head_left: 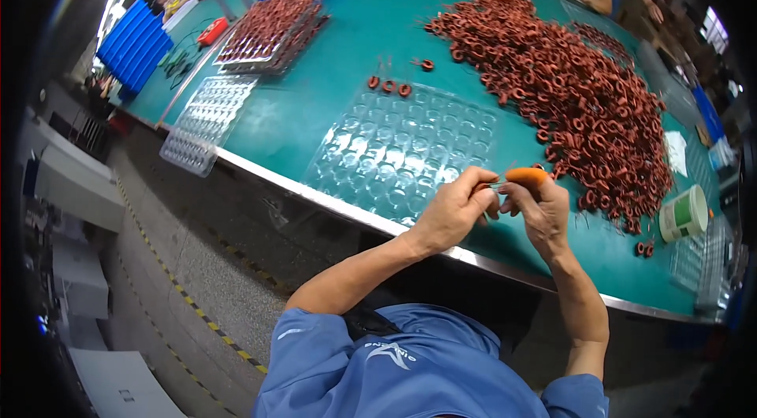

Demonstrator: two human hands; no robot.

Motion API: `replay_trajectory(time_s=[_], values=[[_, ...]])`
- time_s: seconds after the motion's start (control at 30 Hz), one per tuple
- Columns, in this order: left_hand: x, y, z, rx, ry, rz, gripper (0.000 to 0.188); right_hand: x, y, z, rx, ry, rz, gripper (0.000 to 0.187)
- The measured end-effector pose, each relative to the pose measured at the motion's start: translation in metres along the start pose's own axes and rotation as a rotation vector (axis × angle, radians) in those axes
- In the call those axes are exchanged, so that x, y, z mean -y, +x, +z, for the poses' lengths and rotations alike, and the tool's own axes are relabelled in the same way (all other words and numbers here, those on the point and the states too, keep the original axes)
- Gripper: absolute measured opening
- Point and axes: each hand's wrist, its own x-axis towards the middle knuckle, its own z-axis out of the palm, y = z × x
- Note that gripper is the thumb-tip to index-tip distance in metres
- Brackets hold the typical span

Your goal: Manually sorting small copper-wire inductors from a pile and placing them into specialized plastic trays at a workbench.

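Right of centre in the frame, our left hand [451, 211] and right hand [544, 213] meet, fingers pinched tight on what looks like a wire [494, 184] — its ends we can't make out. A slack pinch could lose it — perhaps into the red heap [564, 95], upper right.

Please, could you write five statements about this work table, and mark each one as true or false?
1. The pile of red-brown rings lies on a green table. True.
2. The two hands are wide apart. False: the left hand and the right hand are close together at the fingertips.
3. Something orange shows at the right hand. True.
4. The transparent tray beside the left hand has square pockets. False: the transparent tray has round pockets.
5. The white-and-green tub is left of the pile. False: the white-and-green tub is at the table's right side, by the pile's near end.
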Motion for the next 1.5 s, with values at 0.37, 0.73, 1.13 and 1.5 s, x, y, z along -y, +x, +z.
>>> replay_trajectory(time_s=[0.37,0.73,1.13,1.5], values=[[-0.003,-0.029,-0.04,-0.136,1.141,0.436,0.041,0.004,0.162,0.063,0.071,-0.197,-0.228,0.015],[0.002,-0.027,-0.042,-0.095,1.105,0.453,0.035,-0.043,0.215,0.085,0.14,-0.711,-0.409,0.031],[-0.002,-0.021,-0.044,-0.065,1.105,0.409,0.035,-0.002,0.077,-0.075,0.473,-1.077,-0.402,0.033],[0.0,-0.022,-0.04,-0.047,1.151,0.407,0.035,-0.035,0.035,-0.076,0.341,-1.179,-0.714,0.028]])
